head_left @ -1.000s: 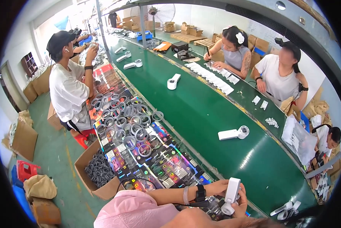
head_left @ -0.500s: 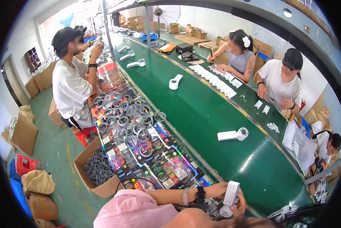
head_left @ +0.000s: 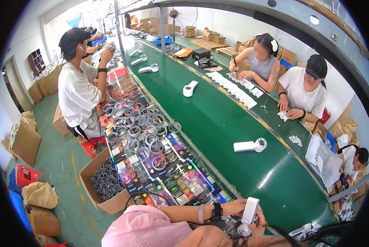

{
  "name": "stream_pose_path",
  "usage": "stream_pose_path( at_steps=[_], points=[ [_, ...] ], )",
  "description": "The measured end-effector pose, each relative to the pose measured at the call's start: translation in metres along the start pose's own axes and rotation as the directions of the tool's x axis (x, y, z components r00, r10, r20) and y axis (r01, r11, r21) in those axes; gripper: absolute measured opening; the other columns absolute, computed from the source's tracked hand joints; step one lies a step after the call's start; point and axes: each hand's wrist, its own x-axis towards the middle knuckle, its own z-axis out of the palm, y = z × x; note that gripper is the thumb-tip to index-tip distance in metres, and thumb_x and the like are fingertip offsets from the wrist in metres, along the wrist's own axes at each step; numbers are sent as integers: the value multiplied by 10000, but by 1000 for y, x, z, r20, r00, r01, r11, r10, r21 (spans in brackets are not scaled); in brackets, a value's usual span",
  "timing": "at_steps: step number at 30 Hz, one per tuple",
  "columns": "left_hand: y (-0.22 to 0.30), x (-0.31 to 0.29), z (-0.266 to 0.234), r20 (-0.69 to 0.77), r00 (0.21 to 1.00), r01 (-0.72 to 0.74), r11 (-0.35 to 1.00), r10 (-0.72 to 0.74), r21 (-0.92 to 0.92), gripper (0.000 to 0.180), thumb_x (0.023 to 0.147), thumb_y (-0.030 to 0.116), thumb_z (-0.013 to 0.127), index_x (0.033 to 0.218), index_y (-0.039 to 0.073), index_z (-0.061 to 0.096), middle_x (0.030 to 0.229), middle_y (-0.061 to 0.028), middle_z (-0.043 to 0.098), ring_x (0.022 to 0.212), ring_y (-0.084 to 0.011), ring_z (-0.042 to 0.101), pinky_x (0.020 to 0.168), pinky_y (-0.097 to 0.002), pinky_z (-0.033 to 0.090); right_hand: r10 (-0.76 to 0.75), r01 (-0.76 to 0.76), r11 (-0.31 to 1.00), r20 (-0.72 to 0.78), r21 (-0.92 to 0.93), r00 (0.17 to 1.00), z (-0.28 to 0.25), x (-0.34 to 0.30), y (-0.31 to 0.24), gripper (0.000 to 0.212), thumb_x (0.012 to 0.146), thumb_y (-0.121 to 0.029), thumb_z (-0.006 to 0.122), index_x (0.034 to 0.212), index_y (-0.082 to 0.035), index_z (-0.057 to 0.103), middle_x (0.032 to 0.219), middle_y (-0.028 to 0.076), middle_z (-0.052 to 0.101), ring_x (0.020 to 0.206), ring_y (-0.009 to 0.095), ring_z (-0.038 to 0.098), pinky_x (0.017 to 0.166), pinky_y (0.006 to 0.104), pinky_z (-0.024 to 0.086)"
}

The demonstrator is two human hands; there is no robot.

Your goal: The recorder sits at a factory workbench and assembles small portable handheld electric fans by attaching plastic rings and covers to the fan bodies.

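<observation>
At the lower right of centre I hold a white handheld fan (head_left: 250,212), its long handle pointing up and its round head down. My left hand (head_left: 234,207) reaches in from the left, with a dark watch and a clear band on the wrist; its fingers close around the far side of the fan. My right hand (head_left: 259,225) grips it from the right, low near the head, and is partly hidden. Another white fan (head_left: 251,145) lies on the green belt (head_left: 217,119) ahead, and one more fan (head_left: 189,88) lies farther off.
Grey rings (head_left: 143,153) cover printed sheets on the bench to the left. Beside it stands a carton (head_left: 94,197) of grey rings. Across the belt, two co-workers handle white pieces (head_left: 233,92). A plastic bag (head_left: 322,158) lies at the right edge. A metal post (head_left: 163,29) rises behind.
The co-worker at the far right has brought both hands together on the small white pieces. My hands and the fan stay nearly in place; the view has shifted slightly.
</observation>
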Motion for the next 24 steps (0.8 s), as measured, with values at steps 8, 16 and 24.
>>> stream_pose_path(
  at_steps=[8,16,24],
  points=[
    [1,2,2,22,1000,23,1000,-23,-10,394,1008,253,406,1361,78,433,1255,-92,564,1135,-205,578,967,-364,480,6,-6,1000,42,3,999,10,19,-17,682,712,-172,793,1313,-45,498,1493,198,298,1315,310,405,1060,435,377],
    [-5,4,1,45,999,-5,999,7,-45,361,995,242,427,1321,106,503,1134,-28,600,985,-122,593,773,-253,489,19,-20,1000,101,13,995,25,1,-20,680,712,-173,793,1313,-49,501,1490,199,302,1317,313,402,1060,437,375],
    [-6,3,0,39,999,-11,999,13,-39,366,995,260,451,1321,100,500,1153,-36,602,1019,-132,599,840,-277,503,34,-38,999,164,22,986,52,17,-20,678,711,-174,793,1312,-54,503,1487,200,306,1319,315,398,1061,438,373]
  ],
)
